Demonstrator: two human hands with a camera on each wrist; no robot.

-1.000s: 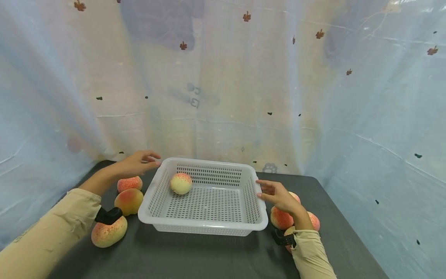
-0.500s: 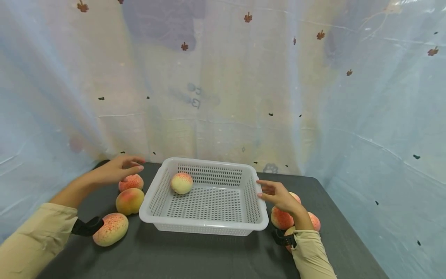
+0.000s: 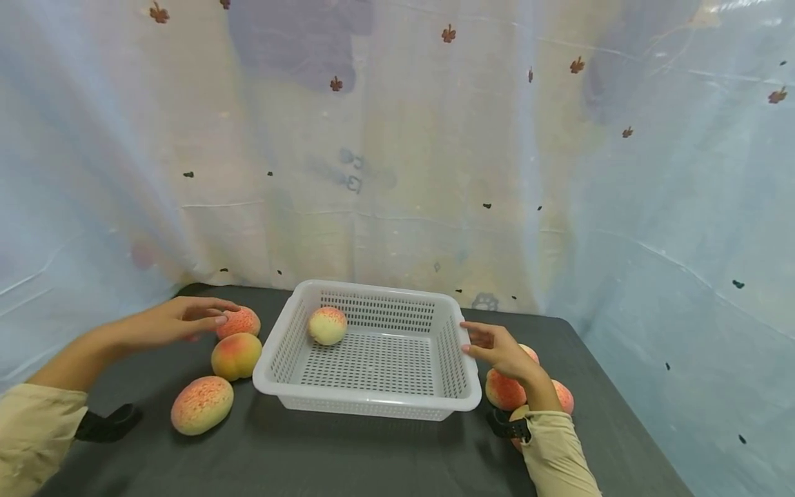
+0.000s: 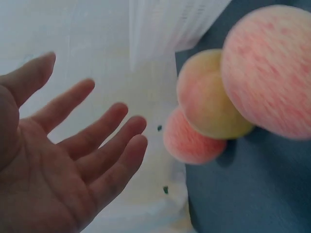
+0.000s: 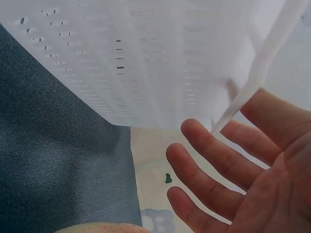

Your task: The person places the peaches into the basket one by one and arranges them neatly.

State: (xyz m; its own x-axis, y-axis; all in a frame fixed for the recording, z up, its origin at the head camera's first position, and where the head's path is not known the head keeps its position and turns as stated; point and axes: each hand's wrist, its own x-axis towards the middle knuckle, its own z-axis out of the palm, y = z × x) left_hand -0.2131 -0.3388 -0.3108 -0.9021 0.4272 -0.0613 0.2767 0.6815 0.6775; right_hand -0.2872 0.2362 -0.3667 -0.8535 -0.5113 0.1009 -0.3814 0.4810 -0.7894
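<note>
Peaches (image 3: 202, 405) lie on the dark grey tabletop (image 3: 360, 462) at both sides of a white perforated plastic basket (image 3: 366, 397). One cream peach with a red-speckled top (image 3: 327, 326) sits inside the basket, toward its far left corner.

To the left of the basket, three fruits form a slanting row: the speckled one closest to the person, a yellow-orange peach (image 3: 236, 357) just beyond it, and a pink-red peach (image 3: 239, 322) at the far end. The left hand (image 3: 174, 323) is beside that pink-red peach, fingertips overlapping its edge in the head view. Its grip is loose and holds nothing; the left wrist view shows the fingers spread, with a gap between them and the fruit.

At the basket's right end, the right hand (image 3: 499, 352) rests its thumb and index finger on the rim. Its grip is relaxed, the fingers parted and only slightly bent, with no firm clasp. Under and around that wrist, several more peaches show in part, among them a red-orange peach (image 3: 504, 392) and a pink peach (image 3: 564, 397).

Both arms wear beige sleeves (image 3: 555, 449) and black wrist straps (image 3: 108, 423). Behind the tabletop hangs a pale plastic curtain (image 3: 397, 152) with brown leaf marks.
</note>
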